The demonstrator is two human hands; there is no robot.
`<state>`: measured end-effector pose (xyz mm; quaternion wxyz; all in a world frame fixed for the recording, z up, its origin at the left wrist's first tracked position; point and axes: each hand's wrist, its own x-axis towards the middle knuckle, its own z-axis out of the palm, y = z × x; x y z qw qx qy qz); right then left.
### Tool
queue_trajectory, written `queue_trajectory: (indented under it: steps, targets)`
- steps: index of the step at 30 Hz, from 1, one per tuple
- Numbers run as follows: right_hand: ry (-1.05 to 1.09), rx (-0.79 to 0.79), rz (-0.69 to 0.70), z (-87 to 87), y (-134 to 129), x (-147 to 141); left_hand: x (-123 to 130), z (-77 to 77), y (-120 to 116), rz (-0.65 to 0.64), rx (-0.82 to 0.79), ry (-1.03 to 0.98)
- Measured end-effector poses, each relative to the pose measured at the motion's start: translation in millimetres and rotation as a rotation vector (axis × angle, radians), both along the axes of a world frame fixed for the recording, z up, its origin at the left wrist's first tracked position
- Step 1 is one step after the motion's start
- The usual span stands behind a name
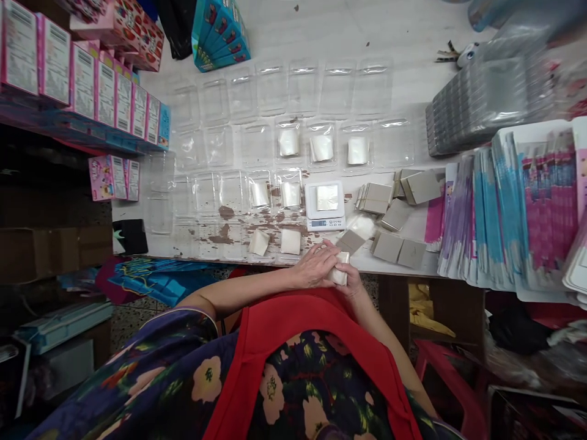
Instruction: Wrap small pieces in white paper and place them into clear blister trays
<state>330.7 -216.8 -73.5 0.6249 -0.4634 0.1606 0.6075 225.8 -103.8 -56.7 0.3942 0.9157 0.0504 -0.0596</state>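
At the table's front edge, my left hand (316, 266) and my right hand (352, 281) are closed around a small white packet (338, 273). Just beyond them stands a white digital scale (324, 222) with a shiny white packet (327, 197) on its plate. Two more packets (290, 241) lie on the tabletop left of my hands. Several clear plastic trays (229, 189) form rows behind; some hold a white packet (321, 148). Grey card pieces (351, 242) lie right beside my hands, with banded grey stacks (376, 198) farther right.
Pink boxes (85, 79) line the left side. A blue fanned box (221, 33) stands at the back. On the right are stacked clear trays (477, 98) and rows of coloured cards (513, 208). A black object (131, 237) sits at the left front edge.
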Motion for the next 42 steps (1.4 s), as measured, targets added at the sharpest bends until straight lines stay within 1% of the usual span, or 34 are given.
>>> queue_trajectory:
  steps: [2,3,6,7,10,15,19,22,24,26,28,29,31,34,37,40,42]
  targets:
    - [0.067,0.035,0.035,-1.6,3.8,3.5,4.8,3.3,8.9,0.008,-0.034,-0.017]
    - [0.079,0.049,0.037,-2.2,5.5,5.5,7.8,5.2,13.3,0.04,-0.048,-0.024]
    - [0.001,0.087,-0.046,-1.9,10.1,12.2,17.5,9.7,22.6,0.216,-0.097,0.0]
    - [-0.034,0.103,-0.081,-0.9,11.9,14.4,20.5,10.4,23.7,0.256,-0.131,0.018]
    - [-0.106,0.131,-0.137,5.0,18.7,19.9,27.6,10.3,21.4,0.287,-0.23,0.057]
    - [-0.215,0.11,-0.133,22.1,31.5,23.4,36.5,11.0,16.1,0.349,-0.254,0.108]
    - [-0.256,0.107,-0.107,32.9,38.9,24.1,40.6,13.5,19.3,0.398,-0.33,0.156]
    - [-0.288,0.099,-0.073,35.5,43.0,24.6,40.4,12.9,20.0,0.471,-0.367,0.147]
    - [-0.296,0.107,-0.058,35.9,45.4,24.5,39.5,11.3,18.4,0.517,-0.352,0.131]
    - [-0.295,0.122,-0.056,36.2,47.3,24.0,38.5,9.9,15.9,0.558,-0.335,0.113]
    - [-0.292,0.142,-0.061,36.7,48.0,23.7,37.4,10.0,14.3,0.596,-0.364,0.086]
    - [-0.287,0.152,-0.064,36.7,47.8,23.9,36.8,10.6,14.3,0.623,-0.406,0.069]
    - [-0.264,0.169,-0.066,35.8,46.1,25.1,35.3,12.5,16.4,0.691,-0.538,0.036]
    - [-0.2,0.176,-0.071,31.6,42.2,28.9,32.4,14.0,22.7,0.817,-0.815,0.01]
    - [-0.161,0.164,-0.071,26.3,40.3,32.3,29.1,11.3,27.6,0.885,-1.079,0.05]
    - [-0.197,0.135,-0.043,22.4,42.4,32.9,26.3,6.7,28.9,0.898,-1.214,0.089]
    - [-0.295,0.086,-0.014,20.2,44.9,31.9,25.5,4.6,29.2,0.912,-1.271,0.1]
